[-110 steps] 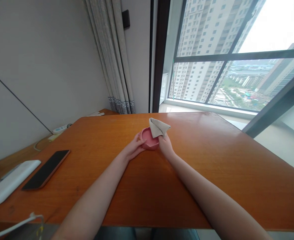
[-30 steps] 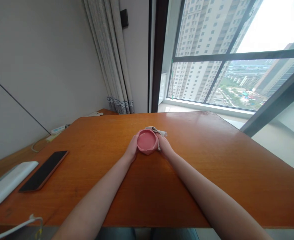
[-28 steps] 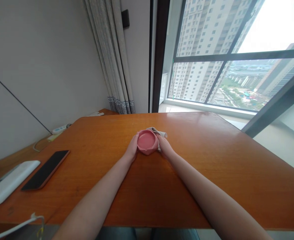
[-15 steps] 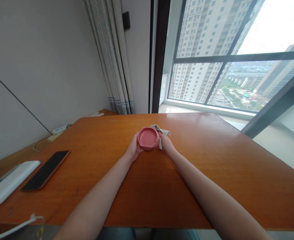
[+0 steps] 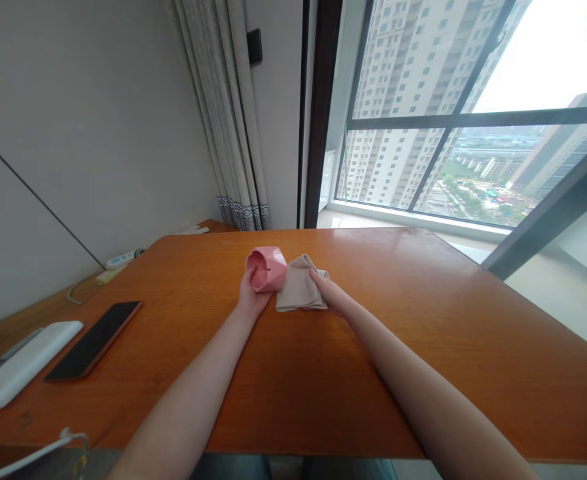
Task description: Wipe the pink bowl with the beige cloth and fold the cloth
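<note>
My left hand (image 5: 254,293) is closed on a small pink faceted bowl (image 5: 276,265), with the thumb inside its opening. The bowl is tipped on its side, its mouth turned left and towards me. Just to the right, my right hand (image 5: 327,291) pinches a folded beige cloth (image 5: 298,287), thumb on top and the other fingers mostly hidden beneath. The cloth hangs beside the bowl's outer wall; whether the two touch I cannot tell. Both hands are above the middle of the wooden table (image 5: 293,380).
A dark-screened phone (image 5: 93,340) lies at the left of the table, beside a white flat device (image 5: 26,363). A white cable (image 5: 33,453) crosses the near left corner. Behind the left edge is a power strip (image 5: 120,259). A window stands beyond at the right.
The bowl has moved slightly left and turned from facing up onto its side. My right hand has come off the bowl, and the cloth now shows spread out in front of it.
</note>
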`<action>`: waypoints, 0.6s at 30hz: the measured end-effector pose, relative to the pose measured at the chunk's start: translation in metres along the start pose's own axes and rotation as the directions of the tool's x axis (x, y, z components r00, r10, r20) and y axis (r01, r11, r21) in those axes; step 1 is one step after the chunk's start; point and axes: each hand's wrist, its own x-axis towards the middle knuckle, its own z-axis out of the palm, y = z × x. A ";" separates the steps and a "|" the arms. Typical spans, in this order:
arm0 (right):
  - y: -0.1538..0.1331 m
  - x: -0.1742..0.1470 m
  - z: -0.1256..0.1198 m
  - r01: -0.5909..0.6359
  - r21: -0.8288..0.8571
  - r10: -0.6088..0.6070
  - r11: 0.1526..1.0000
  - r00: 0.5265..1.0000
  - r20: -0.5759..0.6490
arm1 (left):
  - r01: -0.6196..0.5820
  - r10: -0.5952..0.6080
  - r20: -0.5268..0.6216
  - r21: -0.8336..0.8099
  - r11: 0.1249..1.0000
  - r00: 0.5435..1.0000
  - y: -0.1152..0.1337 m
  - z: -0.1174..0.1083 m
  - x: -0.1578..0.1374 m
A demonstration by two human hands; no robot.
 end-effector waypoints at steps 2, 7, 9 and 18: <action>-0.003 -0.002 -0.007 0.075 -0.145 -0.083 0.987 0.995 -0.048 | 0.008 -0.008 0.001 -0.027 1.000 1.000 0.005 -0.001 0.001; -0.006 -0.006 -0.009 0.511 -0.199 -0.542 0.836 0.824 -0.165 | 0.047 -0.050 0.115 0.025 0.999 0.992 -0.001 0.002 -0.004; -0.005 -0.009 -0.002 0.557 -0.107 -0.565 0.824 0.821 -0.078 | 0.070 -0.090 0.229 0.097 0.993 0.969 -0.009 0.007 -0.011; -0.002 0.010 -0.009 0.384 0.171 -0.350 0.907 0.915 -0.201 | -0.134 -0.123 0.451 0.497 0.857 0.884 -0.036 0.007 -0.012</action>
